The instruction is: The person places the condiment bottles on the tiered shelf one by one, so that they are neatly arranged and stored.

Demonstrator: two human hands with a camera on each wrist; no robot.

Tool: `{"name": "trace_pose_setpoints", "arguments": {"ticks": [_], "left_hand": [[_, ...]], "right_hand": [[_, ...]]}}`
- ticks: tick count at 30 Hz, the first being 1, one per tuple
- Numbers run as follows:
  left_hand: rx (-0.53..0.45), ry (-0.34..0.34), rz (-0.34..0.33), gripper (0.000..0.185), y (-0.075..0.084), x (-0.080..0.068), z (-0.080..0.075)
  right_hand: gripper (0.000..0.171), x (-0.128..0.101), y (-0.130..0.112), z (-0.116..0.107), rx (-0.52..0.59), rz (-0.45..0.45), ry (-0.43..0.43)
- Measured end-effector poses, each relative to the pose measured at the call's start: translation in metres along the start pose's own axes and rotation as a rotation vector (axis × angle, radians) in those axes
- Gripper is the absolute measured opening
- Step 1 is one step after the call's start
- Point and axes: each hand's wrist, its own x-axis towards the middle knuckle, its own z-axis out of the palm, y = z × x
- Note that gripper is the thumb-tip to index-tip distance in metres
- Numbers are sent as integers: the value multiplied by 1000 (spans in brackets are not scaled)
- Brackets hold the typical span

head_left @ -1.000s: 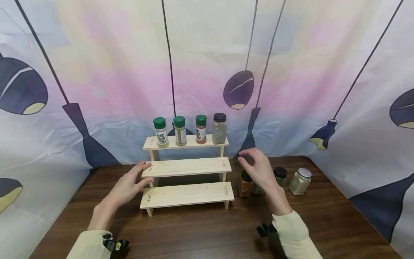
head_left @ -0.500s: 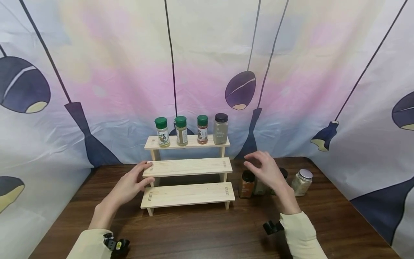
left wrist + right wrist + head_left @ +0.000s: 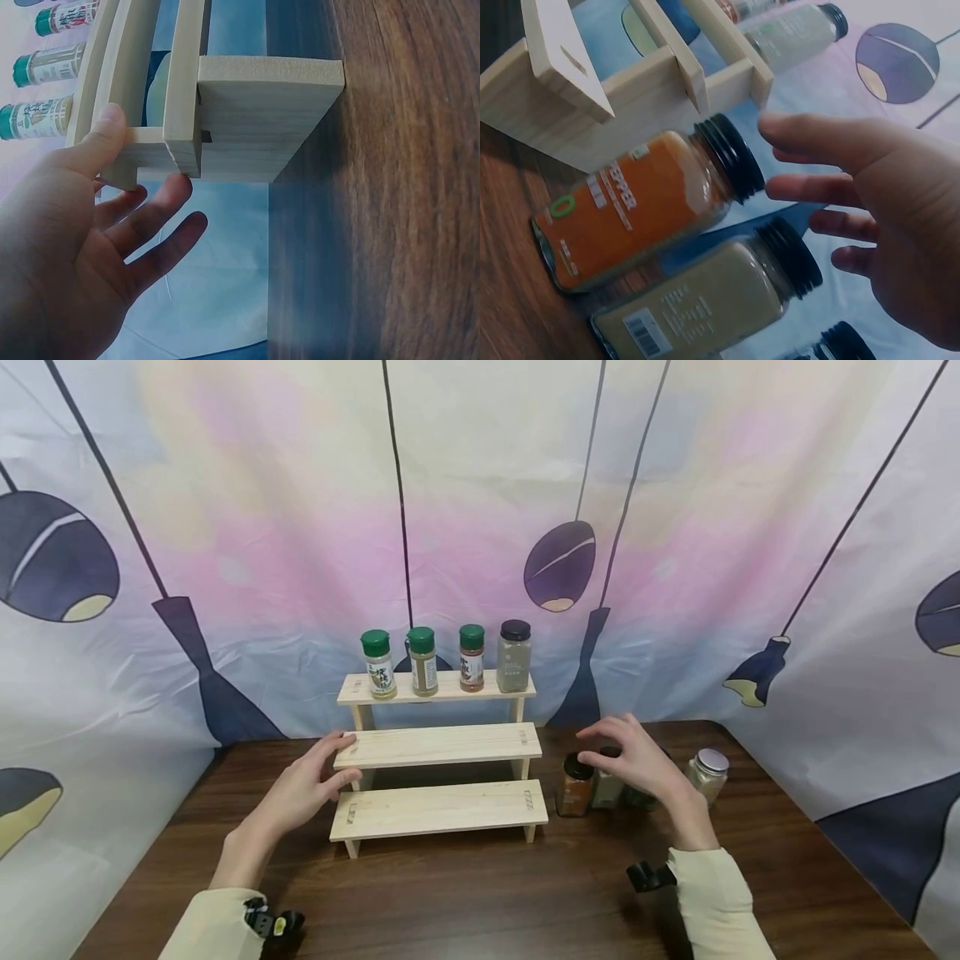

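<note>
A three-tier wooden rack (image 3: 442,809) stands on the dark wood table. My left hand (image 3: 298,793) holds the left end of its middle tier, thumb at the front edge, other fingers at the end; in the left wrist view two fingers stick out loosely. To the rack's right, my right hand (image 3: 636,758) hovers with curved, spread fingers and nothing between them. Its fingertips are close by the black lid of an orange pepper jar (image 3: 634,210). Beside that stands an olive-grey spice jar (image 3: 694,304), also black-lidded. Another dark-lidded jar (image 3: 844,343) is partly hidden.
Three green-capped spice bottles (image 3: 423,672) and a black-lidded grey jar (image 3: 513,660) stand on the rack's top tier. A silver-lidded jar (image 3: 708,773) is at the far right, partly behind my right hand. A printed cloth (image 3: 300,527) hangs behind the table.
My right hand has moved right and lower, from beside the rack toward the jars; the silver-lidded jar is now partly covered. My left hand stays on the rack.
</note>
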Motion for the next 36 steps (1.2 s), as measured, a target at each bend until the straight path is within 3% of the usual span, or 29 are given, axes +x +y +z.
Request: {"name": "trace_pose_setpoints", "arguments": {"ticks": [7,15,22,36], "left_hand": [[-8,-7,-11,70,0,0,0],[-10,-7,-19,70,-1,2,0],[-5,-6,-11,71,-1,2,0],[-7,-10,-13,70,-2,0,1]], "right_hand": [[38,-3,4,-1,41,-4,-88],[47,-2,5,-1,9,-40,-169],[49,-2,2,-1,-1,19,-207],[41,-3,2,3,-40,-49,-174]]}}
